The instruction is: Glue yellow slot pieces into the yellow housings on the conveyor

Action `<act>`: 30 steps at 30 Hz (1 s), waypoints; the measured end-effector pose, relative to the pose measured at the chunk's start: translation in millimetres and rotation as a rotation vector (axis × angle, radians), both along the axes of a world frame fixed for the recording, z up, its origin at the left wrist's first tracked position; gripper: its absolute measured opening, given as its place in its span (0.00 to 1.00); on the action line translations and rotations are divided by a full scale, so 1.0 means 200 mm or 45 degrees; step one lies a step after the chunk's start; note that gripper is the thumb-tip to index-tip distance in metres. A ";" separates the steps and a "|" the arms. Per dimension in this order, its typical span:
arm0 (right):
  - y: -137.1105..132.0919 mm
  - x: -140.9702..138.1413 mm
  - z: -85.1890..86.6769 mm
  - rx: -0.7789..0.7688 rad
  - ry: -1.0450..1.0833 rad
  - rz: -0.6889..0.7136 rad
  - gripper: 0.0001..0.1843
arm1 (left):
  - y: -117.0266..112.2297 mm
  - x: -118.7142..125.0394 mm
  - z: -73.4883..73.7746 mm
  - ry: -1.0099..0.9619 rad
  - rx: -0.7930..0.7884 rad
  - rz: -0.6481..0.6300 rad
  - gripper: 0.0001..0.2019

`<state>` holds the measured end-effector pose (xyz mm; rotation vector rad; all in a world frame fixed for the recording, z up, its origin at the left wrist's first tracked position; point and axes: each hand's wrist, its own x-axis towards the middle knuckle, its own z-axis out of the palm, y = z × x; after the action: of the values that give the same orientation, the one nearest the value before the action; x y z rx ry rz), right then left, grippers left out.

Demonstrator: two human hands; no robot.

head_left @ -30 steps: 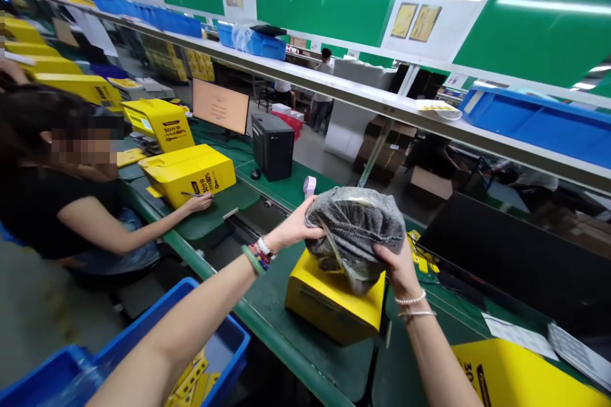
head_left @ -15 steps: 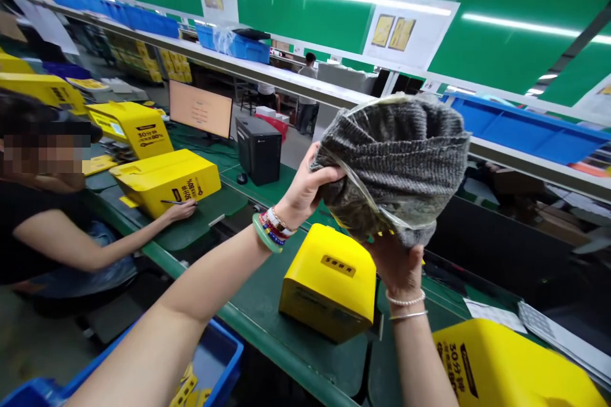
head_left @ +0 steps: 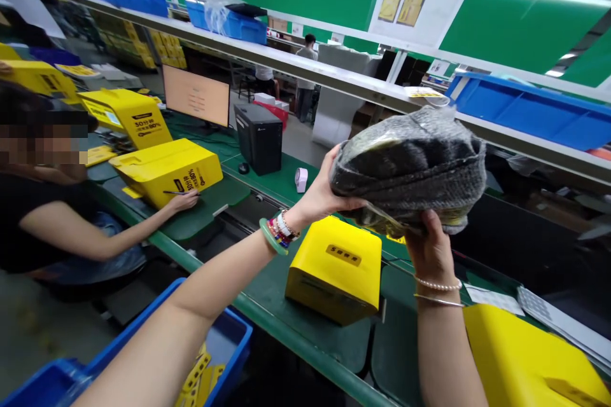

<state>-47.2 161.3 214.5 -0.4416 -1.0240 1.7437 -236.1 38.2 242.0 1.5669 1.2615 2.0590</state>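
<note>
We had turned the bagged knit hat [head_left: 410, 168] over — left hand [head_left: 329, 184] and right hand [head_left: 429, 243] clamped on opposite sides, above the yellow box [head_left: 337, 270].

Grey knit bundle [head_left: 410, 168] in clear plastic bag [head_left: 382, 219]: underside hidden by right hand [head_left: 432, 245]; kind of garment cannot be told. Blue crate [head_left: 236, 331]: cut off by lower edge; yellow pieces [head_left: 198, 378] inside partly hidden by left forearm [head_left: 162, 337]. Yellow carton [head_left: 529, 356]: cut off at lower right corner. Monitor [head_left: 195, 95] text, wall poster [head_left: 401, 5] print: too small to read.
</note>
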 end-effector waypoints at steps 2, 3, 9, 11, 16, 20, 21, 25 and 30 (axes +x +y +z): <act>-0.01 0.02 -0.04 0.071 -0.062 -0.022 0.29 | -0.04 -0.03 -0.06 0.030 -0.054 0.033 0.54; -0.02 0.02 -0.09 0.098 -0.093 -0.018 0.28 | -0.07 -0.05 -0.12 0.013 -0.114 0.021 0.53; -0.10 -0.09 -0.41 -0.079 -0.291 0.112 0.31 | -0.21 -0.05 -0.52 -0.397 -0.470 -0.032 0.41; -0.08 -0.14 -0.36 -0.049 -0.261 0.102 0.31 | -0.19 -0.04 -0.50 -0.470 -0.445 -0.038 0.37; 0.07 -0.06 -0.02 0.331 -0.134 0.040 0.28 | -0.11 -0.09 -0.16 -0.161 -0.256 -0.043 0.35; 0.11 0.10 -0.10 0.413 -0.333 0.024 0.26 | -0.11 -0.11 -0.21 -0.053 -0.415 -0.036 0.39; 0.09 0.12 -0.18 0.373 -0.425 0.058 0.27 | -0.12 -0.10 -0.28 -0.069 -0.475 -0.044 0.41; 0.01 0.13 -0.48 0.110 -0.510 0.153 0.29 | -0.13 -0.05 -0.49 -0.144 -0.564 -0.137 0.41; 0.15 0.20 -0.44 0.165 -0.479 0.123 0.26 | -0.06 -0.05 -0.31 0.069 -0.514 -0.111 0.41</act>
<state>-7.7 191.2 125.5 -0.6626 -1.4364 1.7018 -246.0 25.7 180.2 1.4649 1.4860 1.5920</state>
